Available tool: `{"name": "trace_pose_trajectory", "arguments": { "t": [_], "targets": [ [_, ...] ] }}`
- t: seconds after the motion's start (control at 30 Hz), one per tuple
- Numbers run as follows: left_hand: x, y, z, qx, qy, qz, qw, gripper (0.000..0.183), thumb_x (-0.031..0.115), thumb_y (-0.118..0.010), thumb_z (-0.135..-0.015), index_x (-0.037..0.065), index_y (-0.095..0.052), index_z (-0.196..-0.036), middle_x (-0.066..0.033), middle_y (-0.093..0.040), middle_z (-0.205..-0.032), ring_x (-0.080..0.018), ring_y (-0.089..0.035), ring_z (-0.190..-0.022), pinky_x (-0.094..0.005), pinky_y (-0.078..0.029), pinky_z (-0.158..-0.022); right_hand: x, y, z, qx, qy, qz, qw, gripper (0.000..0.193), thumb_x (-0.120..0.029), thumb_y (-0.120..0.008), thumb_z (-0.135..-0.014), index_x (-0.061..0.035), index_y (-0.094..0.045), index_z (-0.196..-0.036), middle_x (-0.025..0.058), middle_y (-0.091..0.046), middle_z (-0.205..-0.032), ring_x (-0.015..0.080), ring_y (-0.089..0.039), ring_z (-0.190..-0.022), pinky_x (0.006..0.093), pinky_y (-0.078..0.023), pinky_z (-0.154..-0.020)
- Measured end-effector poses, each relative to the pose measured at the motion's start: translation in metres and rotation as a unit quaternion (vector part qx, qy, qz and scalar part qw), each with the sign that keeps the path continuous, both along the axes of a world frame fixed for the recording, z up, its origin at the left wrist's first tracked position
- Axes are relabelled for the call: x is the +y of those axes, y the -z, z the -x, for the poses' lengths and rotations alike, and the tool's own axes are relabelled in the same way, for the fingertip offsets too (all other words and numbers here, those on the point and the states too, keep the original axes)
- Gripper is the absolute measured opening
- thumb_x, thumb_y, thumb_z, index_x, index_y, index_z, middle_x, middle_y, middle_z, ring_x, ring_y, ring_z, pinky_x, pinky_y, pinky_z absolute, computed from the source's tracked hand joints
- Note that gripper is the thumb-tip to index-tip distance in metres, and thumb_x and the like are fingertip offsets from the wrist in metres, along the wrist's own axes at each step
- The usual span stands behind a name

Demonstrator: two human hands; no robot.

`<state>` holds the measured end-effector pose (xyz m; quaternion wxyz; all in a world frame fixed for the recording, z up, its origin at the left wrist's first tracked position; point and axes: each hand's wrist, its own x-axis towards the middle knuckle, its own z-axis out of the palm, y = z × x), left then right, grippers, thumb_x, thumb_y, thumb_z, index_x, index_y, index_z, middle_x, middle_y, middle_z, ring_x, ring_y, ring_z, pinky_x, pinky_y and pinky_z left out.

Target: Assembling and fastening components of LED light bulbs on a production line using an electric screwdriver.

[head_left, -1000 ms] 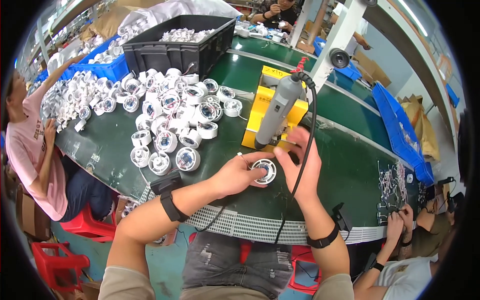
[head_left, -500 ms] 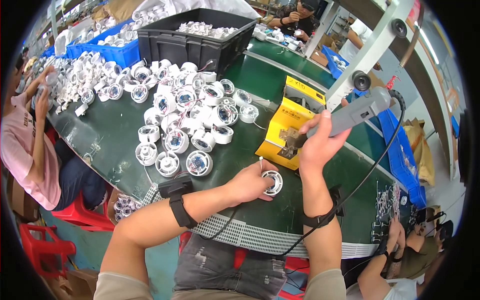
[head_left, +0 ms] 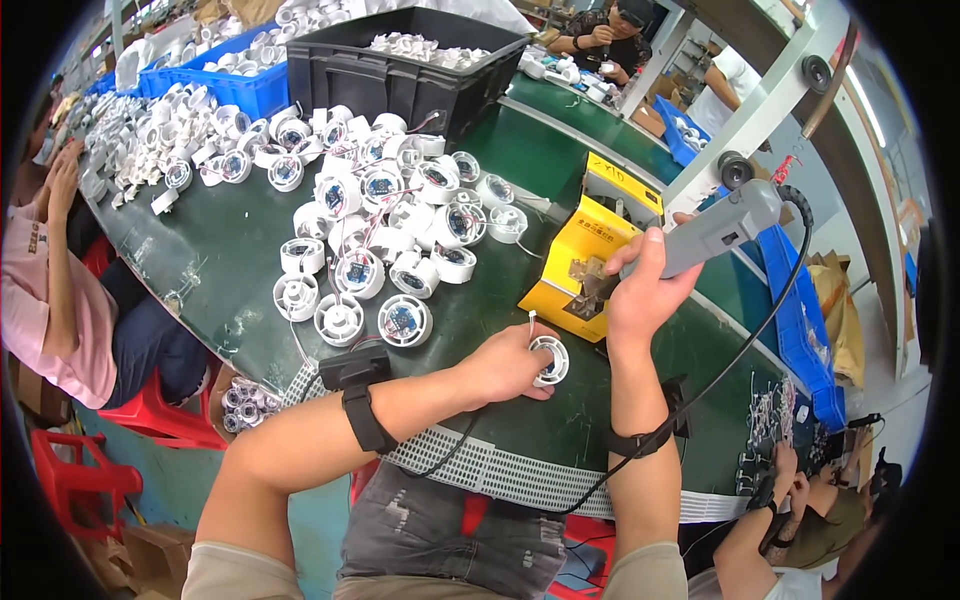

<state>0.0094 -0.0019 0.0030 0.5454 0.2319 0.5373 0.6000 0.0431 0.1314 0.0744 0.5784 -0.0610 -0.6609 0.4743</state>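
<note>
Touching left hand [head_left: 503, 362]: white housing [head_left: 559, 364]

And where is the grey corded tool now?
In the head view, the grey corded tool is right of centre, in the right hand, beside the yellow box.

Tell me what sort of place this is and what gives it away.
Most likely a factory assembly workshop: a heap of white round parts on a long green worktable, a corded grey tool in the right hand, and a person in pink seated at the same table.
</note>
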Motion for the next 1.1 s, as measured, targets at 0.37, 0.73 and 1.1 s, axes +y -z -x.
{"name": "trace_pose_trajectory", "arguments": {
  "t": [0.37,0.73,1.1],
  "targets": [
    [0.0,-0.001,0.0,0.001,-0.006,0.002,1.0,0.034,0.011,-0.043,-0.099,-0.006,-0.044,-0.128,-0.0145,-0.059,-0.108,-0.0241,-0.066,-0.09,-0.0339,-0.059,-0.08,-0.039,0.015,-0.047,-0.002,-0.116,0.084,0.99,0.042,-0.012,-0.045,-0.093,-0.0022,-0.03,-0.13,0.0065,-0.045,-0.065,0.0158,-0.047,-0.048,0.0298,-0.045,-0.045],
    [0.002,0.002,-0.003,0.0,-0.011,-0.005,1.0,0.032,0.01,-0.042,-0.098,-0.007,-0.046,-0.125,-0.016,-0.057,-0.111,-0.0248,-0.065,-0.09,-0.0334,-0.059,-0.079,-0.048,0.024,-0.049,0.016,-0.16,0.119,0.98,0.046,-0.013,-0.051,-0.091,0.0005,-0.03,-0.13,0.0064,-0.048,-0.066,0.0142,-0.049,-0.05,0.0286,-0.047,-0.05],
    [-0.002,0.001,0.002,0.015,-0.027,-0.008,0.999,0.031,0.009,-0.043,-0.096,-0.008,-0.048,-0.122,-0.0179,-0.058,-0.108,-0.0251,-0.067,-0.084,-0.0331,-0.06,-0.073,-0.045,0.036,-0.045,-0.015,-0.189,0.088,0.978,0.041,-0.016,-0.05,-0.091,-0.0021,-0.032,-0.124,0.0069,-0.046,-0.067,0.0157,-0.049,-0.05,0.0297,-0.047,-0.05]
  ]
}}
